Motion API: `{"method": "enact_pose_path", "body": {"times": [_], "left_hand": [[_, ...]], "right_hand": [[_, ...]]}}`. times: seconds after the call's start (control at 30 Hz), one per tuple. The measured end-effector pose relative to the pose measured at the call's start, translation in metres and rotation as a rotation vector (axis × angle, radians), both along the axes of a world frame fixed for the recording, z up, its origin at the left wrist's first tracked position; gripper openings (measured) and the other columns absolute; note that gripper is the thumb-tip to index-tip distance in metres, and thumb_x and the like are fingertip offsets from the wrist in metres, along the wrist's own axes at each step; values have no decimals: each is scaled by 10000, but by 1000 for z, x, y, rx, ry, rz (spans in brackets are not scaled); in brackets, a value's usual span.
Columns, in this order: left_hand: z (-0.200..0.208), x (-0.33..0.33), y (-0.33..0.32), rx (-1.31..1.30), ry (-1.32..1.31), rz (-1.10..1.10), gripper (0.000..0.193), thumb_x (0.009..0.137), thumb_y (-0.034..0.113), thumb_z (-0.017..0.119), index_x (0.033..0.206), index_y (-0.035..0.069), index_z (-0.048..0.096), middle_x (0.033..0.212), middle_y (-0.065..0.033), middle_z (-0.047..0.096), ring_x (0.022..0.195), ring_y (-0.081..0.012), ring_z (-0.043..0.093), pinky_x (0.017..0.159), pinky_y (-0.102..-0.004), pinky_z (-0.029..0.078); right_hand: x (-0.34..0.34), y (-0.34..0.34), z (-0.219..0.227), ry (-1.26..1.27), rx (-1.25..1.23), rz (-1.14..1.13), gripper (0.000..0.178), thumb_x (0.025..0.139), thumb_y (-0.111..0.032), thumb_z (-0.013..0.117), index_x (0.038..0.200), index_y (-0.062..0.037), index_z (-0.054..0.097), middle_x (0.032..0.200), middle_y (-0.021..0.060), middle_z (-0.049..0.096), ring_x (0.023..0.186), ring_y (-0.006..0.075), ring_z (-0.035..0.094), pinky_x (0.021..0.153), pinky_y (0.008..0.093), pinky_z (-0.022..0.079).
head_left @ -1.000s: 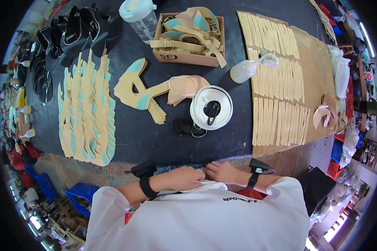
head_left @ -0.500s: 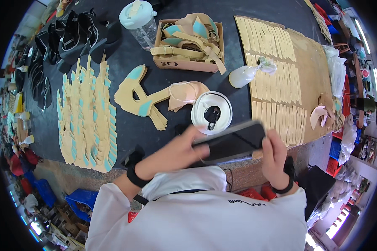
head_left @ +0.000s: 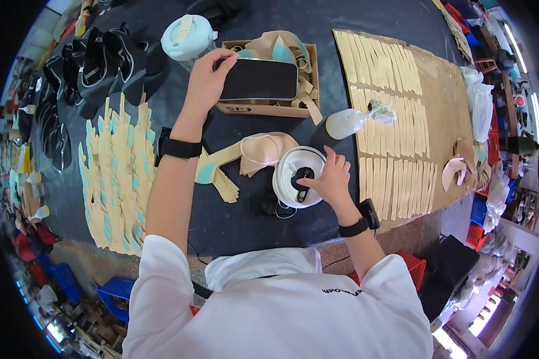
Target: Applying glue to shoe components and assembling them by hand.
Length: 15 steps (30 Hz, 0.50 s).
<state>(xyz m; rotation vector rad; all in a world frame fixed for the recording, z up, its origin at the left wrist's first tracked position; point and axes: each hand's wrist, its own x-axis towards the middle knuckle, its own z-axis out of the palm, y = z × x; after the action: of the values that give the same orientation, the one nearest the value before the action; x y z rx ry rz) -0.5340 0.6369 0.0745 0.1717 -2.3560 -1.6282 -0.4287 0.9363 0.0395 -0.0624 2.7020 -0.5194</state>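
Left arm extended forward, wrist near the cardboard box (head_left: 251, 109); the left hand (head_left: 208, 76) pinches the dark phone (head_left: 259, 79) by its left end, screen visible, in front of the box's contents. Right forearm angles inward, the right hand (head_left: 330, 179) at the white round dish (head_left: 283, 190) with fingers parted and thumb over its centre; contact cannot be determined.

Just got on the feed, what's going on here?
The left hand holds a dark-screened phone, which covers part of the cardboard box of tan pieces in this view. The right hand is at the white round thing, fingers spread, near the black item in its middle; whether it touches either is unclear. Rows of tan strips lie on a cardboard sheet to the right.
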Motion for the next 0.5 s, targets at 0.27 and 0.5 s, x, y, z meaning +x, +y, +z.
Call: {"method": "enact_pose_path", "body": {"times": [0.27,0.5], "left_hand": [[-25,-16,15,-156,-43,-94,137,871,116,550,934,4,595,880,-88,620,858,-206,575,794,-289,425],[-40,-14,25,-648,78,-109,263,741,144,694,960,59,574,971,-132,547,937,-324,528,800,-400,442]], "right_hand": [[-6,17,-27,-199,-36,38,659,516,-317,846,1029,-20,560,999,187,522,996,365,463,861,418,394],[-20,43,-8,-269,-547,-92,392,641,-168,763,918,10,550,820,156,612,765,257,619,686,335,481]]}}
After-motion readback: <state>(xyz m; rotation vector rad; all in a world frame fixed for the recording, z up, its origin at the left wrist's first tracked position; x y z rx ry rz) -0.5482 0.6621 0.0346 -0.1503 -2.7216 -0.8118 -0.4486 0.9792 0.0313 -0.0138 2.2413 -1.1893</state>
